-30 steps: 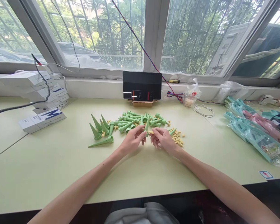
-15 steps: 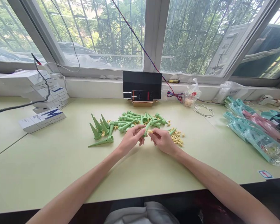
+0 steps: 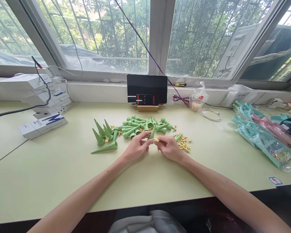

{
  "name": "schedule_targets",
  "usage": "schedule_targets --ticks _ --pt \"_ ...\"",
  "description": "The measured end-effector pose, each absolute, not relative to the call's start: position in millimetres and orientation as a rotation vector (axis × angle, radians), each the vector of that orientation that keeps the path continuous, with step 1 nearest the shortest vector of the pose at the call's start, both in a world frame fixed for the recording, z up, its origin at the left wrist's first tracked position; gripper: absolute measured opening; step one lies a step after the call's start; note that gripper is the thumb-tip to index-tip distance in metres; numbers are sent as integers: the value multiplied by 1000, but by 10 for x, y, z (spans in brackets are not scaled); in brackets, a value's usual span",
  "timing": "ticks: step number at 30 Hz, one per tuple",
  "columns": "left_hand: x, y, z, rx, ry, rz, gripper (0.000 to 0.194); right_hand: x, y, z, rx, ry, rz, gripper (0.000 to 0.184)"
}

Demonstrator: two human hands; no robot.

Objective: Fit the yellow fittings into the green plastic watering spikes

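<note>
My left hand (image 3: 138,144) is closed around the lower end of a green plastic spike (image 3: 153,132), whose tip points up. Between the fingertips of my right hand (image 3: 169,147) is a small yellow plastic valve (image 3: 156,139), held against or right beside the spike's base; whether it sits in the spike I cannot tell. Behind my hands lies a pile of green spikes (image 3: 133,123). To the right is a heap of small yellow valves (image 3: 183,143). Several spikes stand upright on the left (image 3: 98,137), and one spike (image 3: 104,148) lies flat before them.
A phone (image 3: 147,99) leans on a dark tablet (image 3: 147,84) at the back. White boxes (image 3: 43,125) are at the left. A bagged cup (image 3: 198,98), a coiled white cable (image 3: 210,115) and turquoise plastic items (image 3: 262,139) lie to the right.
The yellow valve has tilted and moved slightly lower against the spike's base. The spike has turned a little more upright, and my hands stay close together.
</note>
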State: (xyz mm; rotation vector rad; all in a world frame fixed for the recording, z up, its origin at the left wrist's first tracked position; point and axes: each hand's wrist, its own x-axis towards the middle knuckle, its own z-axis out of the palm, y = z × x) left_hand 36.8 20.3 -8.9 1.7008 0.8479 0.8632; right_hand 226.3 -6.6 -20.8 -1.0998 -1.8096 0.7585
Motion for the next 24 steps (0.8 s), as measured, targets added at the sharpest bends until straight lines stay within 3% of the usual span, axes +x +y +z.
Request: schedule_targets --ticks 13,24 --pt "377 154 -72 1835 828 915 26 2194 -132 -145 -977 -1563 1322 38" --pt "420 179 -82 1909 1003 1027 26 2184 -71 -219 -999 -1536 1287 37"
